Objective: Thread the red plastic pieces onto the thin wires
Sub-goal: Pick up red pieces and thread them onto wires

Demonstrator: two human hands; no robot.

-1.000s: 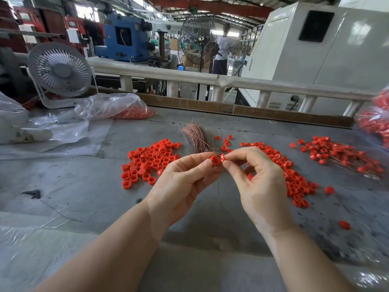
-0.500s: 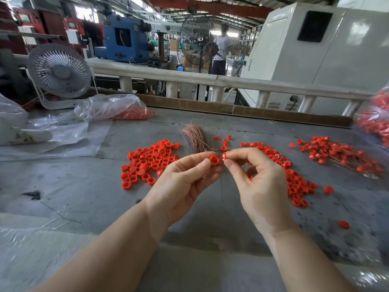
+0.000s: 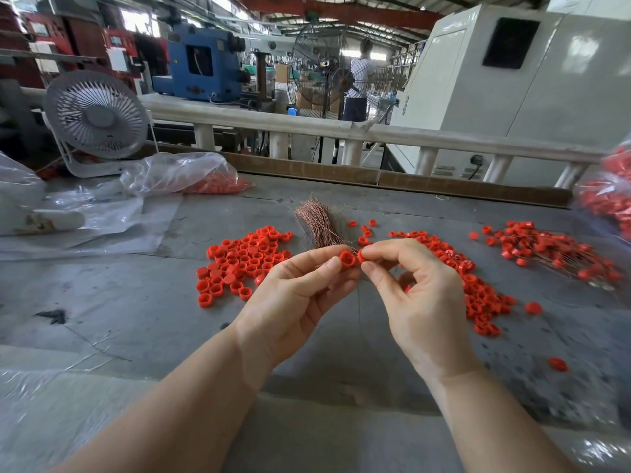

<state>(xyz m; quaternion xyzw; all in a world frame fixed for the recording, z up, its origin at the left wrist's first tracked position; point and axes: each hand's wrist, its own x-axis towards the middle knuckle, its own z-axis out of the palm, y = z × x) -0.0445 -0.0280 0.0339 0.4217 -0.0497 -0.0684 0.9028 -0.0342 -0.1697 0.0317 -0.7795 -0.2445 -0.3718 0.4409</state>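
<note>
My left hand (image 3: 300, 295) pinches a small red plastic cap (image 3: 347, 259) between thumb and forefinger, its open side facing me. My right hand (image 3: 420, 295) pinches a second red piece (image 3: 362, 257) right beside it, the two pieces touching. A thin wire (image 3: 359, 302) hangs down between my hands. Behind them lies a bundle of copper-coloured wires (image 3: 319, 223). Loose red caps lie in a pile on the left (image 3: 244, 257) and another on the right (image 3: 478, 288). Threaded pieces on wires lie far right (image 3: 553, 250).
A grey table (image 3: 136, 302) carries everything. A white desk fan (image 3: 97, 119) stands at the back left beside a clear plastic bag of red parts (image 3: 184, 175). Another bag of red parts (image 3: 611, 196) sits at the right edge. A white railing (image 3: 341, 129) runs behind.
My hands have stayed close together above the table. The red piece in my right hand has come up against the cap in my left.
</note>
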